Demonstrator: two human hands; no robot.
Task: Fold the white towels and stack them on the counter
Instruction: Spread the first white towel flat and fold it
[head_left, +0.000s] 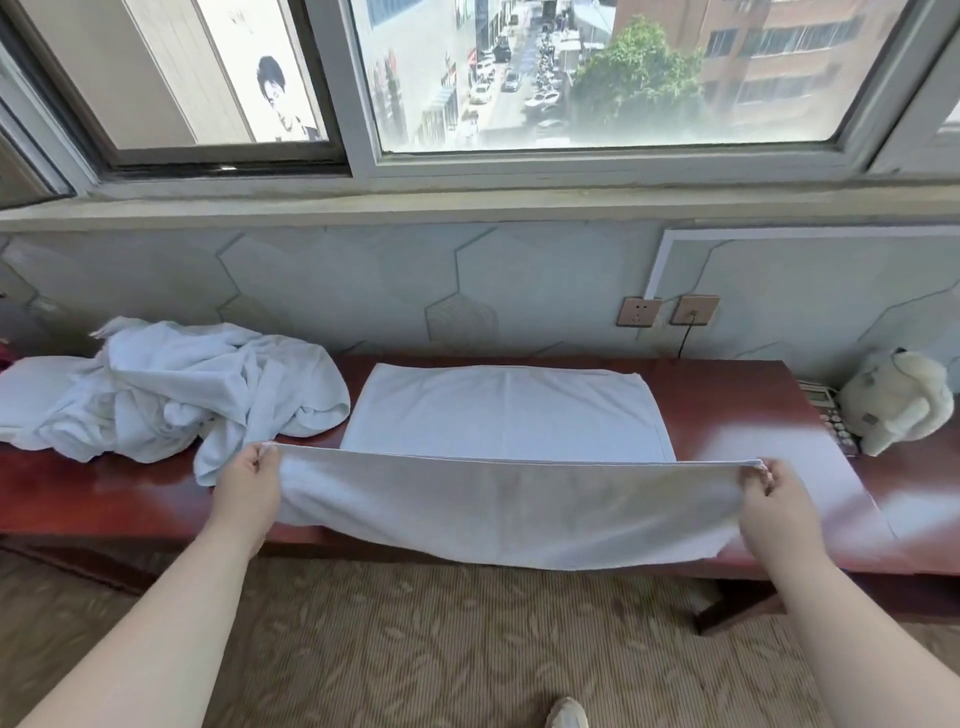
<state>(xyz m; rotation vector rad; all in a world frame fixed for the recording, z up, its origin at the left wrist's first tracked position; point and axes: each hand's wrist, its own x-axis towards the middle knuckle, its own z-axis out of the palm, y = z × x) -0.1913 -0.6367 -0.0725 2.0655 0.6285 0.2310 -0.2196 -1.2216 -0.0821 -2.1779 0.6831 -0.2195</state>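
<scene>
I hold a white towel (509, 504) stretched flat between both hands, doubled over, above the front edge of the dark red counter (727, 405). My left hand (249, 483) pinches its upper left corner and my right hand (774, 493) pinches its upper right corner. The towel's lower part sags below the counter edge. Behind it, a folded white towel (504, 410) lies flat on the counter's middle. A heap of unfolded white towels (176, 384) is piled on the left of the counter.
A white plush toy (893, 400) and a calculator (831, 415) sit at the counter's right end. Wall sockets (667, 310) with a black cable are behind. A window runs above the sill. Patterned carpet and my shoe (566, 713) are below.
</scene>
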